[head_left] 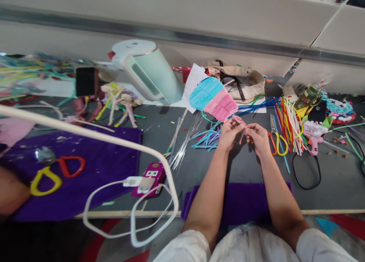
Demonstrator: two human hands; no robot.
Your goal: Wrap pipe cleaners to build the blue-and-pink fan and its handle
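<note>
"And the hands?"
"Left hand (228, 134) pinches the pink end of the piece (214, 98); right hand (258, 137) pinches a pink strand (238, 120) close beside!"
"The piece itself?"
"Blue and pink, fanning out just beyond the left hand!"
"Further out?"
"Scissors (276, 135), then stems (291, 125), right of the hands; kettle (154, 74) beyond, leftward!"

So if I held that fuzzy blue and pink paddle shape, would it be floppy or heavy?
That fuzzy, ridged blue-and-pink paddle shape would probably be fairly stiff: it spreads flat with little sag. It's likely light, since the left hand seems to hold it only by its narrow end.
</note>
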